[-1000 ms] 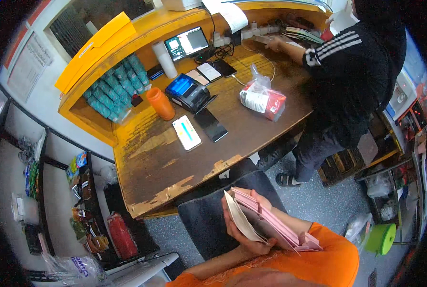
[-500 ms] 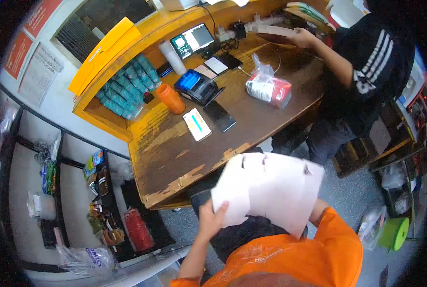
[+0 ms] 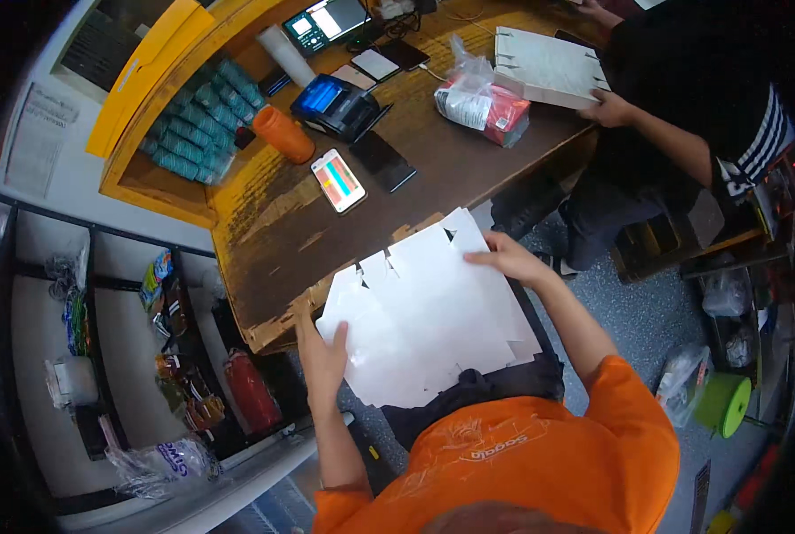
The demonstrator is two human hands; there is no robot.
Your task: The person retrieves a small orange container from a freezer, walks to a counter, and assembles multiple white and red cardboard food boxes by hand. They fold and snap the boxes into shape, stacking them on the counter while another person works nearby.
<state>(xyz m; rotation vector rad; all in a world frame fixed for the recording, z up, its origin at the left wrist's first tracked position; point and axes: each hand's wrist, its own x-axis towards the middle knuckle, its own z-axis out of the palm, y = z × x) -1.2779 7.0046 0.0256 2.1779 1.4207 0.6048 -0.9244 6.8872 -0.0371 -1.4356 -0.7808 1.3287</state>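
Note:
Over my lap, against the desk's front edge, lie flat white cardboard sheets [image 3: 424, 311] with dark slots cut along the far edge. Overlapping layers show at their lower right corner. My left hand [image 3: 323, 356] grips the left side, thumb on top and fingers hidden beneath or behind the edge. At the far right corner, my right hand [image 3: 509, 258] pinches the sheets with its thumb on top. Across the desk to the right, another person's hand [image 3: 609, 109] holds a similar white slotted cardboard piece [image 3: 549, 67] that looks thicker, like a shallow box.
The worn wooden desk [image 3: 264, 267] holds a lit phone [image 3: 337, 181], a dark phone [image 3: 385, 162], a card terminal [image 3: 335, 107], an orange bottle [image 3: 283, 135] and a bagged red-and-white package [image 3: 482, 107]. Shelves [image 3: 104, 294] stand left; a green round container [image 3: 722, 405] sits on the floor right.
The sheets have swung flatter and toward the desk edge. My right hand, hidden before, now shows at their far right corner. The other person's white piece has come down nearer the desk.

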